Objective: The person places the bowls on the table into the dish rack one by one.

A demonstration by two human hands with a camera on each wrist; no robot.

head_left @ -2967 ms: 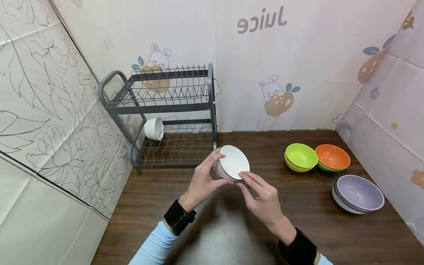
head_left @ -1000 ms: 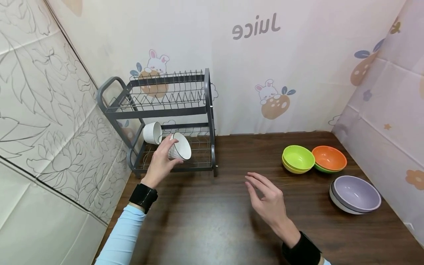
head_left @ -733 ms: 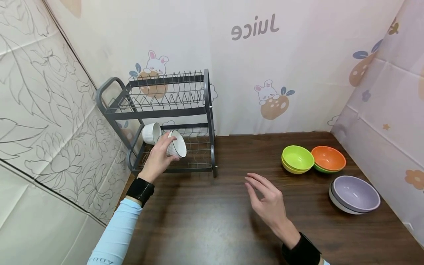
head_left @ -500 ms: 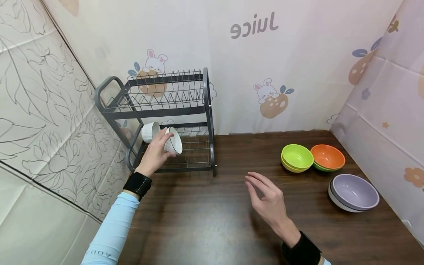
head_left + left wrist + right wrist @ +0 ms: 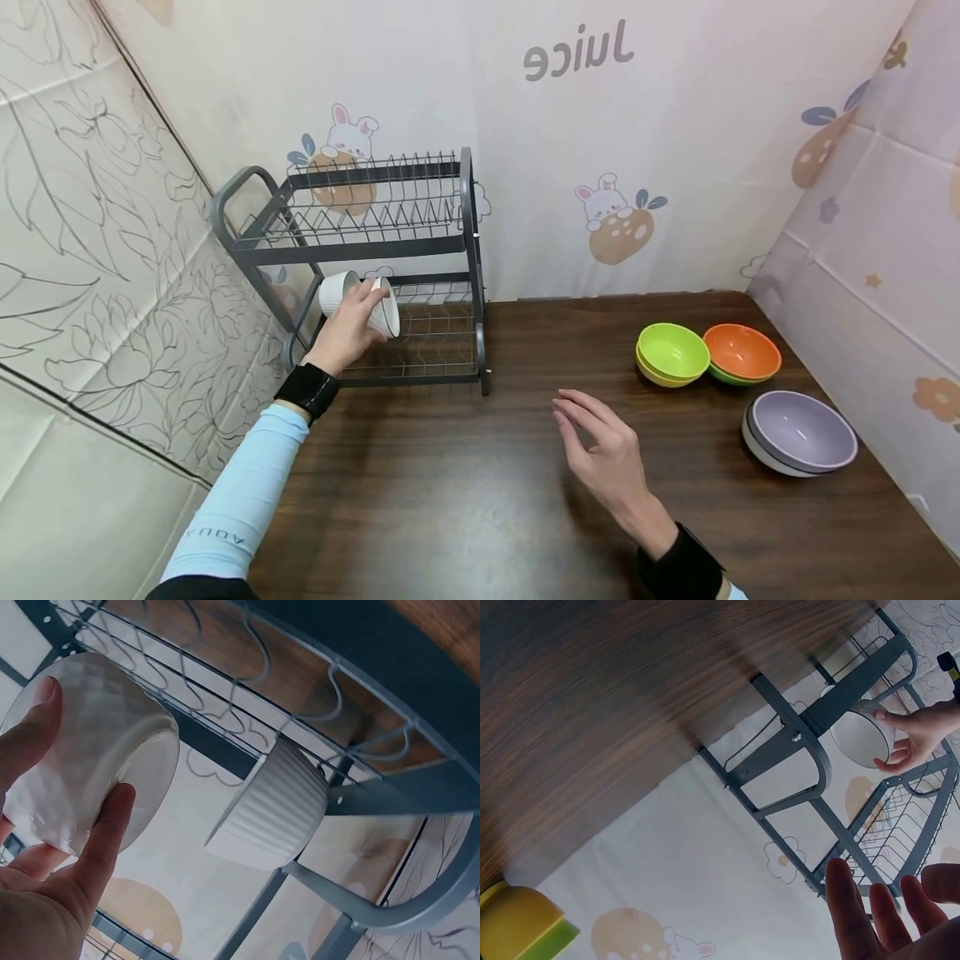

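Faceted bowl (image 5: 82, 727): pinched by left hand (image 5: 347, 329); ribbed bowl (image 5: 274, 806) at ten o'clock (head view). Seat gently on rack (image 5: 367, 250), rims apart. Right hand (image 5: 603, 454) relaxed, holding nothing.

Head view looks forward and down across worktop (image 5: 465, 467); close left-wrist view and farther, tilted right-wrist view share dish rack (image 5: 352, 251).

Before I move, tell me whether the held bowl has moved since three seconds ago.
Yes: in the head view, the bowl went left past the right post of the rack.
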